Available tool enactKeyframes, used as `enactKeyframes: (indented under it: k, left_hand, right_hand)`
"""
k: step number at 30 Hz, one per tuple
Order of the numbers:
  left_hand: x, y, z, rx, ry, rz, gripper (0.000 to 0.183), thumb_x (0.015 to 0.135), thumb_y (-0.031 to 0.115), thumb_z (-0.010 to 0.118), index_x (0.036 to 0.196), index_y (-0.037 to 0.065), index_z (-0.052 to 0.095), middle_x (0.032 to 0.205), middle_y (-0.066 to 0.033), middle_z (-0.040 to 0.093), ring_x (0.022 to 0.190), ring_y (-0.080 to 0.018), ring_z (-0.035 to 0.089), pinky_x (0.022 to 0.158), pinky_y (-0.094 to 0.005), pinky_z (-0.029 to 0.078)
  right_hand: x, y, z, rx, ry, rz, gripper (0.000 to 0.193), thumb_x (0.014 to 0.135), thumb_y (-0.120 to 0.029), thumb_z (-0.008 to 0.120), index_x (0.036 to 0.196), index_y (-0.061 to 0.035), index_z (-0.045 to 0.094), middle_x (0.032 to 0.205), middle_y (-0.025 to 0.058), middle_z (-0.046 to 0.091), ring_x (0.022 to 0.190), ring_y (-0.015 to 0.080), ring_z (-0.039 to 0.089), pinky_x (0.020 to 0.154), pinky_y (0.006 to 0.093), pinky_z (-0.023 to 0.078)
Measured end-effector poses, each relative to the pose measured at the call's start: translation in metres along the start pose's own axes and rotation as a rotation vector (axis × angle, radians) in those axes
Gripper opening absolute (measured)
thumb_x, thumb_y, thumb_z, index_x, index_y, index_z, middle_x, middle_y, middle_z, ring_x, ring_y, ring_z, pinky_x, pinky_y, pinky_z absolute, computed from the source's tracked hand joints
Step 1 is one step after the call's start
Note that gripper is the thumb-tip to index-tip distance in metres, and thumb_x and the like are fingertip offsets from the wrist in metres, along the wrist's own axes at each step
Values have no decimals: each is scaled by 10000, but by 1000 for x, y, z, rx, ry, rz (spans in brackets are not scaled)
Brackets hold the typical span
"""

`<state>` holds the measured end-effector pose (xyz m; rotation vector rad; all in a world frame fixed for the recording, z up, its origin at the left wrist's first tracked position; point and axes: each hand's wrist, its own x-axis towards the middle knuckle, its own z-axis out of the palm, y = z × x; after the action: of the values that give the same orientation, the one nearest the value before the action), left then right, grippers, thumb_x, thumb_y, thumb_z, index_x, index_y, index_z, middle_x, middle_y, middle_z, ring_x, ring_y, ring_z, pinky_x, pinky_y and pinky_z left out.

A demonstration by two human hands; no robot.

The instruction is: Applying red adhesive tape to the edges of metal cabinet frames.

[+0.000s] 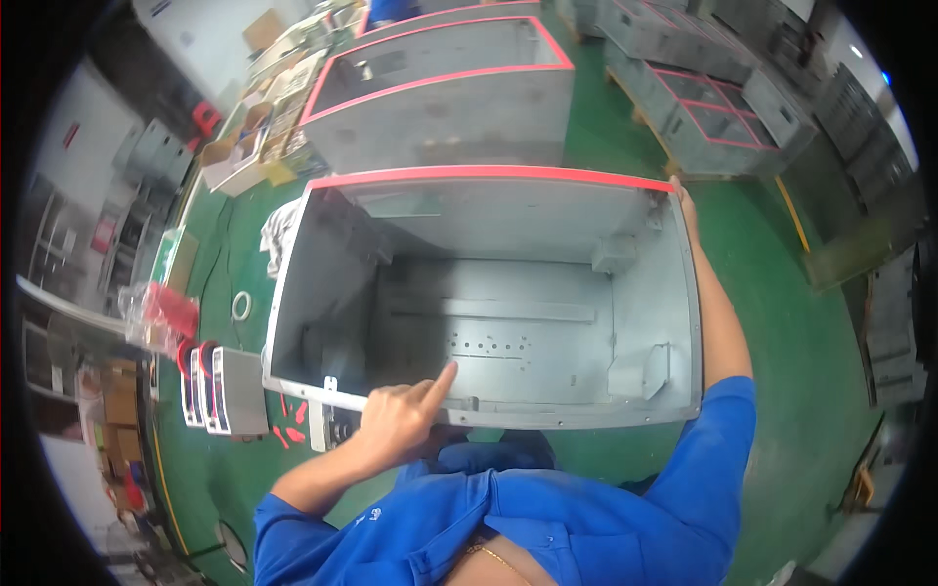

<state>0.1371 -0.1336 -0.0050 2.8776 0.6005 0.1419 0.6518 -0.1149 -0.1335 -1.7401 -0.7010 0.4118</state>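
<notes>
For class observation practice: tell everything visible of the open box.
The rectangular box, metal-looking and grey, opens toward the camera. A red strip lines its far rim; small holes dot its bottom; brackets sit inside, right. The left hand is at its near rim, the right hand its far right corner.

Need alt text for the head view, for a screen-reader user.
An open gray metal box fills the center, a person's left hand at its near rim and right hand at its far right corner. Red trim lines the box's far rim; another red-edged box stands beyond.
</notes>
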Motion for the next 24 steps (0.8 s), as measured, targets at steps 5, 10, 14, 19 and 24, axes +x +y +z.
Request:
enactKeyframes:
  k: [5, 10, 14, 19, 24]
  left_hand:
    - [-5, 12, -4, -60, -19, -190, 806, 603, 367, 719, 1263, 33, 399, 759, -97, 554, 608, -251, 584, 517, -356, 467]
    - [-11, 11, 10, -182, 216, -50, 798, 627, 335, 706, 1289, 42, 370, 1047, -176, 547, 909, -320, 565, 729, -393, 478]
    - [-49, -23, 1, -213, 864, 266, 575, 710, 294, 677, 1187, 27, 500, 1149, -206, 508, 1057, -347, 504, 832, -439, 445]
    - [-200, -120, 20, -193, 1339, -562, 288, 731, 44, 644, 1007, -2, 578, 1058, -165, 560, 958, -297, 552, 848, -352, 434]
    - [-394, -274, 105, -474, 2099, -1258, 173, 844, 96, 532, 1000, 21, 542, 890, -55, 564, 768, -98, 525, 677, -230, 437]
  right_hand:
    - [55, 21, 33, 99, -193, 93, 517, 856, -465, 427, 919, 25, 578, 819, 155, 576, 787, 244, 538, 727, 361, 421]
    - [11, 36, 25, -158, 164, -235, 491, 854, -435, 430, 914, 29, 577, 798, 160, 571, 760, 252, 536, 708, 367, 424]
    - [-121, 53, 66, -370, 304, -440, 471, 851, -411, 433, 910, 33, 576, 781, 164, 568, 738, 259, 534, 693, 371, 426]
    - [-337, 137, 122, -652, -162, -264, 445, 848, -381, 436, 904, 37, 575, 760, 170, 563, 711, 267, 532, 674, 377, 428]
    - [-491, 175, 175, -911, -771, 11, 419, 846, -351, 439, 899, 42, 575, 739, 175, 558, 684, 275, 530, 655, 383, 431]
